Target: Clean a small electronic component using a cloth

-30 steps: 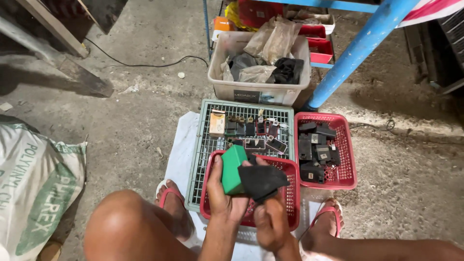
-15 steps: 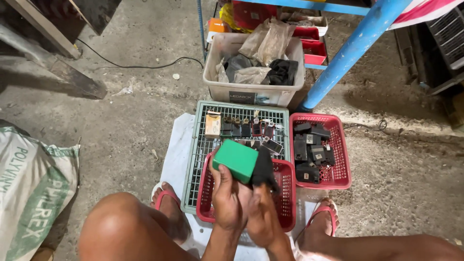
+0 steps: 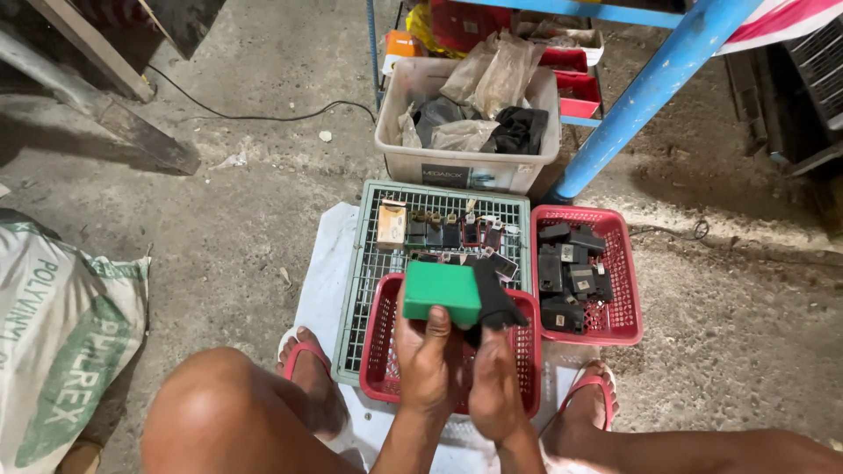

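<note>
The left hand [image 3: 430, 355] holds a green box [image 3: 442, 292] in a closed grip; the right hand [image 3: 494, 382] clasps a black part [image 3: 493, 298], both above the near red basket [image 3: 379, 369], bare concrete floor [image 3: 219, 219] at the left.

With the grid tray [image 3: 369, 290] as landmark, a small basket [image 3: 378, 369] lay on its near end, another basket [image 3: 625, 290] sat just right, and a tub [image 3: 465, 167] stood behind it.
</note>
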